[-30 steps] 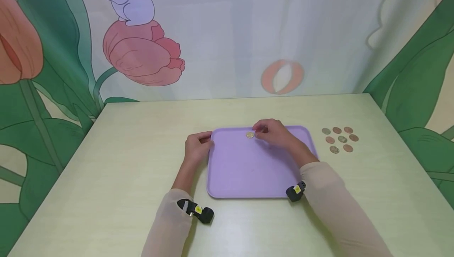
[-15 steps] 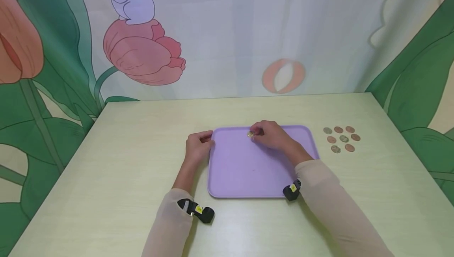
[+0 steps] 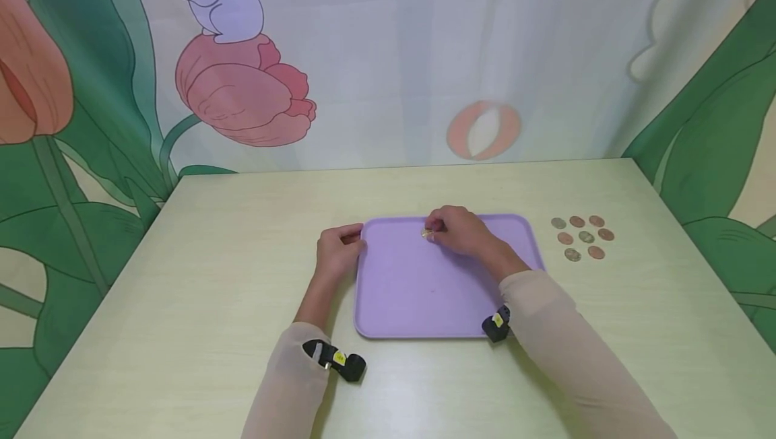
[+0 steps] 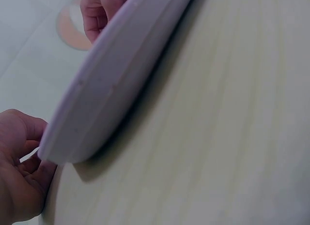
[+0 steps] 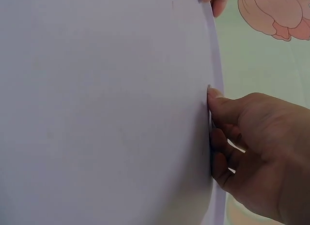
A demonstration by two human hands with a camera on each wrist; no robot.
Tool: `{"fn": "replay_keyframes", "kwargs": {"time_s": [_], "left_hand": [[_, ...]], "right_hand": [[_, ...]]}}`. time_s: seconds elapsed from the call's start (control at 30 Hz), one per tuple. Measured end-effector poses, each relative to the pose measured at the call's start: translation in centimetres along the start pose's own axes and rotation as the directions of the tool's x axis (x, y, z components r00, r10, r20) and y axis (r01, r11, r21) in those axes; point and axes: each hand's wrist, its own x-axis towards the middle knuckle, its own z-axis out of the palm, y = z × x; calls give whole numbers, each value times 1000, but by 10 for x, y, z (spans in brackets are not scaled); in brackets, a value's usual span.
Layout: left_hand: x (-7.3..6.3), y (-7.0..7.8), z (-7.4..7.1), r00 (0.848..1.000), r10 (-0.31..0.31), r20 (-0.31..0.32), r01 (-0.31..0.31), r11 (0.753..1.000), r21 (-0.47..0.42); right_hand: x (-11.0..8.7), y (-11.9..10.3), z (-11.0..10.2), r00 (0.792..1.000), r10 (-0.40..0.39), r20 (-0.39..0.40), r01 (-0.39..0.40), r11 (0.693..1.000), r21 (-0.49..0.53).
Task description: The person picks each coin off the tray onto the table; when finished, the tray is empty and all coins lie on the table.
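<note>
A purple rectangular tray (image 3: 418, 291) lies on the table. At its far left corner my left hand (image 3: 335, 252) holds the rim between thumb and fingers; the left wrist view shows that hand (image 4: 19, 169) at the corner. Over the far part of the tray, my right hand (image 3: 459, 230) pinches a gold-coloured coin (image 3: 426, 233), partly covered by the fingertips. In the right wrist view the coin's thin edge (image 5: 209, 87) sticks out past the thumb tip, close to the tray's far rim.
To the right of the tray, several coins (image 3: 586, 237), some copper-coloured and some silver-coloured, lie spread in a loose group on the pale wooden table (image 3: 212, 277). Behind the table's far edge hangs a printed curtain (image 3: 388, 75) with flowers and leaves.
My right hand has moved slightly left onto the gold-coloured coin, and its fingers have closed on it. The left hand, the tray and the coins at the right have stayed put.
</note>
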Motion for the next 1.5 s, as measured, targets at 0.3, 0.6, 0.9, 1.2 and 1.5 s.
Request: {"fn": "replay_keyframes", "kwargs": {"time_s": [0.3,0.6,0.9,1.2,1.5], "left_hand": [[0,0,0,1000,3,-1,-3,1000,-4],[0,0,1,1000,8,-5,-8,1000,-3],[0,-1,1,1000,13,-5,-13,1000,-4],[1,-2,1,1000,2,-6,-2,1000,-11],[1,-1,1,1000,5,-3,-5,1000,-11]], "right_hand": [[0,-2,-1,999,2,45,-1,1000,-12],[0,3,-1,999,-46,25,46,999,13],[-1,0,-2,998,10,57,-10,1000,-13],[-3,3,-2,997,-70,42,71,997,-6],[-7,15,-5,983,-182,-22,183,976,120]]}}
